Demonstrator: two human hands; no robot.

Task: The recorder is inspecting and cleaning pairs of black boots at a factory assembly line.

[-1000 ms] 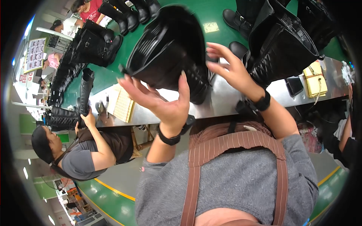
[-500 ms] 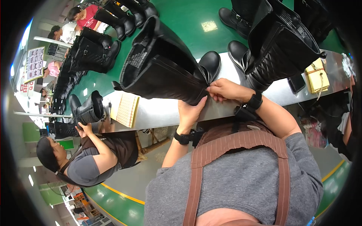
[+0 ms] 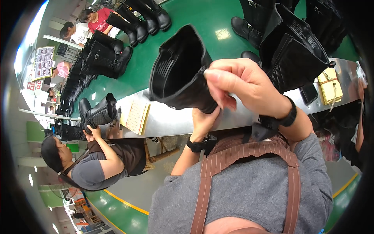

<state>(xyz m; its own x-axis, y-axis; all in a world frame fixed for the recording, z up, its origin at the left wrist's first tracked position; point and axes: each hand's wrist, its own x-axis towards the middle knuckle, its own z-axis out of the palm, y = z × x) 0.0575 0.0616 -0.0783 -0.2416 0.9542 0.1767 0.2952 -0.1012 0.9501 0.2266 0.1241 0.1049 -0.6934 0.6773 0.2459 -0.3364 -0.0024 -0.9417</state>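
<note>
A tall black leather boot (image 3: 177, 87) stands over the bench with its shaft top facing me. My left hand (image 3: 203, 124) is wrapped round the lower part of the boot from the near side. At the right edge of the shaft opening, my right hand (image 3: 247, 84) is pinched closed on what looks like the boot's zipper pull, mostly covered by the fingers. The boot's foot is hidden behind the shaft and my right hand. To the right stands a second black boot (image 3: 286, 66) with a quilted shaft, its top spread wide.
A metal bench edge (image 3: 167, 121) runs along the green table (image 3: 191, 15). Yellow cards (image 3: 135, 117) lie at left. A phone (image 3: 309, 93) and a tied yellow bundle (image 3: 330, 86) lie at right. A co-worker (image 3: 97, 163) at left handles another boot (image 3: 99, 113). More boots (image 3: 105, 58) stand beyond.
My right hand has travelled from the boot's ankle up to its top edge. The shaft, spread wide before, is now narrower and its opening tips toward me. My left hand still holds low.
</note>
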